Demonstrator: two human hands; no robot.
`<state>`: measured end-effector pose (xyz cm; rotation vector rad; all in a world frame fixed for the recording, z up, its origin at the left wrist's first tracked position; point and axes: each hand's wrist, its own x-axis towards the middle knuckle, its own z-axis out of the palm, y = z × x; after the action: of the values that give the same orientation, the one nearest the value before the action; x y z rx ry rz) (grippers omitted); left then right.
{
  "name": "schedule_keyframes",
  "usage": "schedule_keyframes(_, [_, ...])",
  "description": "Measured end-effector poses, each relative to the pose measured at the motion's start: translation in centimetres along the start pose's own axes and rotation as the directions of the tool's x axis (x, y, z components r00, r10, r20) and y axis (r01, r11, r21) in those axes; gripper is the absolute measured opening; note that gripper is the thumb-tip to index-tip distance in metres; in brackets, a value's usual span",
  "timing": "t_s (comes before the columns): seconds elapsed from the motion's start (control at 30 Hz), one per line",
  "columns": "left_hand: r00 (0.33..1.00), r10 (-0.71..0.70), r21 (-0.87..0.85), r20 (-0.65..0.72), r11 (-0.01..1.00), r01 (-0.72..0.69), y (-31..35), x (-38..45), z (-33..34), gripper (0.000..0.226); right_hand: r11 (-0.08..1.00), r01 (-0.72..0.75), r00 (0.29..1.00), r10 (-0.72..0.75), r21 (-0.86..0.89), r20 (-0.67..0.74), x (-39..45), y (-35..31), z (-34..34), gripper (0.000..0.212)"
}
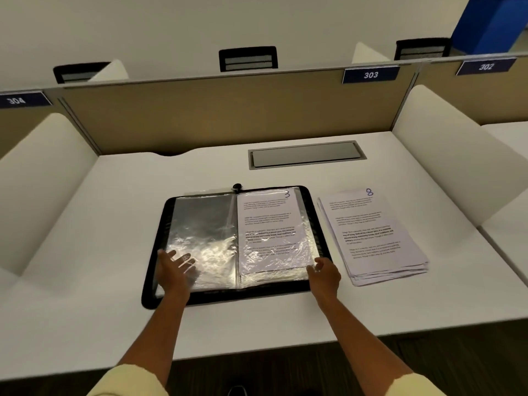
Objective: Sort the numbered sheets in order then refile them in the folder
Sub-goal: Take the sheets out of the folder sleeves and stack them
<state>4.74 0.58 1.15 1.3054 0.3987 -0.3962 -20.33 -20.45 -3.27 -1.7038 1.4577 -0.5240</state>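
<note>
Lying open mid-desk (114, 195), black folder (160, 281) — sheet "3" (268, 224) in its R sleeve. L hand (174, 270) flat on empty L sleeve, fingers spread; R hand (325, 274) at sleeve's lower-R corner, fingers curled — pinch unclear. Stack topped "8" (371, 232) just R of folder.

Folder (160, 281): black border, shiny silver-clear sleeves. Sheets (371, 232): white, black print, blue handwritten numerals. Worktop (114, 195): white. Partition (200, 115): tan. Number plates (370, 74): dark blue, white digits. Sleeves (128, 380): pale yellow

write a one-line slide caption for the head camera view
Left hand flat on an empty plastic sleeve of the open folder, right hand at sheet 3; stack topped by sheet 8 waits alongside.
</note>
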Motion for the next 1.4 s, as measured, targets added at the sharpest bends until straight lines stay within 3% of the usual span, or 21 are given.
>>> schedule_keyframes(0.07, [1.000, 0.022, 0.040, -0.006, 0.999, -0.021, 0.5, 0.4, -0.7, 0.057, 1.000, -0.018, 0.999, 0.019, 0.021, -0.034, -0.3, -0.6, 0.4, 0.033])
schedule_keyframes(0.23, [0.996, 0.081, 0.150, 0.027, 0.985, -0.084, 1.4, 2.1, -2.5, 0.019, 0.988, -0.113, 0.987, 0.124, 0.101, -0.103, -1.0, -1.7, 1.2, 0.026])
schedule_keyframes(0.33, [0.992, 0.124, 0.321, -0.032, 0.941, -0.108, 1.6, 3.6, -3.9, 0.018, 0.989, -0.129, 0.981, 0.137, 0.067, -0.136, -1.1, -1.8, 1.9, 0.012])
schedule_keyframes(0.4, [0.977, 0.199, 0.484, -0.074, 0.864, -0.139, 1.6, 4.8, -4.9, 0.020, 0.987, -0.153, 0.976, 0.159, 0.050, -0.148, -1.1, -1.8, 2.4, 0.013])
schedule_keyframes(0.57, [0.916, 0.399, 0.743, 0.032, 0.604, -0.289, 1.6, 4.8, -5.3, 0.035, 0.979, -0.180, 0.962, 0.196, 0.097, -0.191, -1.8, -2.3, 2.4, 0.012])
schedule_keyframes(0.67, [0.826, 0.527, 0.836, 0.200, 0.348, -0.424, 0.9, 4.6, -4.5, 0.043, 0.981, -0.165, 0.962, 0.182, 0.099, -0.202, -2.1, -2.4, 2.1, 0.014])
schedule_keyframes(0.73, [0.780, 0.540, 0.813, 0.315, 0.271, -0.516, 0.0, 4.7, -3.5, 0.042, 0.985, -0.148, 0.966, 0.163, 0.087, -0.203, -2.4, -2.5, 2.0, 0.015])
schedule_keyframes(0.93, [0.648, 0.415, 0.602, 0.639, 0.254, -0.757, -3.7, 2.5, 0.7, 0.032, 0.998, -0.065, 0.968, 0.061, -0.011, -0.242, -3.7, -3.6, 1.5, 0.023])
schedule_keyframes(1.07, [0.463, 0.274, 0.399, 0.843, 0.258, -0.880, -6.3, 0.3, 2.6, 0.039, 0.999, -0.013, 0.965, 0.001, -0.042, -0.263, -3.7, -3.9, 1.2, 0.019])
schedule_keyframes(1.17, [0.352, 0.181, 0.304, 0.918, 0.248, -0.920, -8.0, -1.2, 3.8, 0.055, 0.998, -0.008, 0.969, 0.023, 0.062, -0.244, -3.6, -4.2, 1.0, 0.018])
schedule_keyframes(1.23, [0.281, 0.146, 0.248, 0.949, 0.208, -0.946, -8.8, -1.5, 4.5, 0.053, 0.990, -0.016, 0.973, 0.047, 0.140, -0.224, -3.5, -4.8, 0.6, 0.019])
schedule_keyframes(1.4, [0.267, 0.132, 0.240, 0.955, 0.192, -0.952, -9.6, -1.9, 5.5, 0.018, 0.966, -0.035, 0.979, 0.085, 0.255, -0.188, -3.6, -5.3, 0.9, 0.026])
